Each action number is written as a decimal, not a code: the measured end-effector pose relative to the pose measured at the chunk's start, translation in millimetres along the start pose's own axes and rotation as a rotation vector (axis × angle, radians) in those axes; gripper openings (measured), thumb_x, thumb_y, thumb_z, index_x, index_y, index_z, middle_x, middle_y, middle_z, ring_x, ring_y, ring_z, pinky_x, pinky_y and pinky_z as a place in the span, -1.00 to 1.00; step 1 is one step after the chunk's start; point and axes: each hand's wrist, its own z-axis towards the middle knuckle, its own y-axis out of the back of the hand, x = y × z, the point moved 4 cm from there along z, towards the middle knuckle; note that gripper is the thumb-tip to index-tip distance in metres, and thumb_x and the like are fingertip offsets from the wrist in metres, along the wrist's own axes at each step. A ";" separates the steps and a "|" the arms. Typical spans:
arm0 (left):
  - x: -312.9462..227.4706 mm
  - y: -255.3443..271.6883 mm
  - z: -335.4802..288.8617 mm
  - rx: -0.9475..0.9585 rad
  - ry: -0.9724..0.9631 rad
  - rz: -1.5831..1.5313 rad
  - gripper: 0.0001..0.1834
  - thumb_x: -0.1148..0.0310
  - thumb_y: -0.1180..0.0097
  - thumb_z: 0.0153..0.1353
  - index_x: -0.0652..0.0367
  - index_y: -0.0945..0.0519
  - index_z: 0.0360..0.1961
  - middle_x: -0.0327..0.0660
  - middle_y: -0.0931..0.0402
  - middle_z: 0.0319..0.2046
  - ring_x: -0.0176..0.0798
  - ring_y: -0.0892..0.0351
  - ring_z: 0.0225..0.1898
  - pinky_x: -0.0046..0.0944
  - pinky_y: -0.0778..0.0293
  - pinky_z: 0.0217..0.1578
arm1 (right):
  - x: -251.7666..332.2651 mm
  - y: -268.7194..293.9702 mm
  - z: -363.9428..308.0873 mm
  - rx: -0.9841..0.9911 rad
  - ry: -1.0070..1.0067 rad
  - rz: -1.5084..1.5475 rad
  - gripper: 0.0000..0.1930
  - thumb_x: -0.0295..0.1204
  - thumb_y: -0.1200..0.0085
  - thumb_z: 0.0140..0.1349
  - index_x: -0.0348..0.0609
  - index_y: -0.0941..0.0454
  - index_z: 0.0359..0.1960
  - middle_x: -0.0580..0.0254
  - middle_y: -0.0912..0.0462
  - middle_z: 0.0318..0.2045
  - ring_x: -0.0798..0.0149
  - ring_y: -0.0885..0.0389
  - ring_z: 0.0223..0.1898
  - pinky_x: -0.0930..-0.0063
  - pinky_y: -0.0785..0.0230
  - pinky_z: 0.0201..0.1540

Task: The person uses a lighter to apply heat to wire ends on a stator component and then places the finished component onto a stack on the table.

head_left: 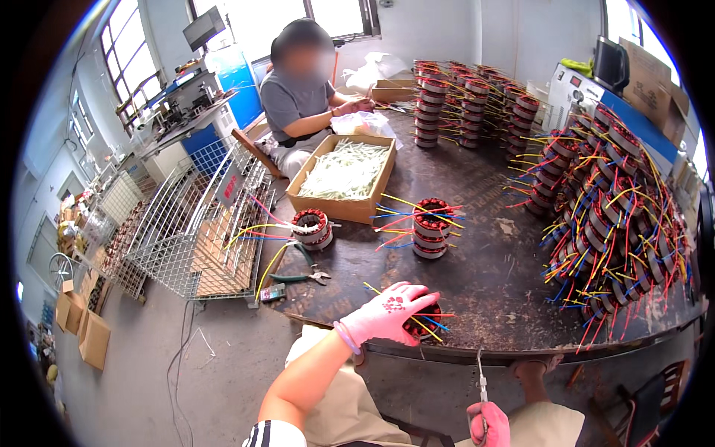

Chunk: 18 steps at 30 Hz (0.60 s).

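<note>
The dark, scuffed desk (495, 287) fills the middle of the head view, a wound stator (423, 325) sitting at its near edge beneath the left hand (392, 311), whose fingers curl over its top rim, while the right hand (488, 426) has its fingers wrapped round a slim metal tool (483, 387). The stator looks dense and rigid, best taken by its outer ring, sparing the windings and springy leads. The edge is close; sliding room lies rightward, short of the stator pile (614, 216).

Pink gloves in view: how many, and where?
2: one on the left hand, grasping a wound stator at the table's near edge; one on the right hand, around a slim tool. Others could be hidden.
</note>
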 end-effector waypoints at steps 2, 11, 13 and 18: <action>-3.0 2.9 0.6 -0.002 0.006 -0.007 0.05 0.08 -0.45 -0.17 0.16 -0.23 0.37 0.11 -0.29 0.24 0.17 -0.26 0.27 0.00 -0.17 0.31 | 2.6 -4.1 4.1 0.052 0.123 -0.132 -0.57 -0.09 0.10 0.44 -0.29 -0.53 -0.08 0.52 -0.25 -0.73 0.61 -0.11 -0.73 0.68 0.13 -0.68; -0.8 3.0 -0.1 -0.016 0.051 -0.003 0.13 0.08 -0.48 -0.20 0.29 -0.15 0.37 0.08 -0.28 0.25 0.09 -0.26 0.29 -0.03 -0.13 0.35 | -4.3 7.2 6.4 0.044 -0.012 -0.032 -0.53 -0.09 0.09 0.44 -0.38 -0.51 -0.11 0.41 -0.35 -0.76 0.56 -0.19 -0.75 0.63 0.04 -0.71; -1.0 2.8 0.0 -0.009 0.060 0.008 0.11 0.07 -0.48 -0.21 0.29 -0.19 0.35 0.08 -0.29 0.23 0.10 -0.26 0.29 -0.02 -0.13 0.35 | -8.4 9.3 4.7 0.034 -0.009 -0.024 -0.52 -0.10 0.09 0.45 -0.40 -0.50 -0.06 0.43 -0.35 -0.75 0.57 -0.19 -0.75 0.63 0.05 -0.71; 2.5 3.1 -4.8 -0.025 0.106 0.041 0.10 0.06 -0.51 -0.27 0.22 -0.27 0.33 0.10 -0.29 0.23 0.19 -0.25 0.28 0.02 -0.19 0.31 | 0.6 -1.5 1.1 0.073 -0.028 -0.040 -0.54 -0.14 0.11 0.47 -0.40 -0.49 0.01 0.48 -0.35 -0.71 0.60 -0.17 -0.71 0.65 0.02 -0.67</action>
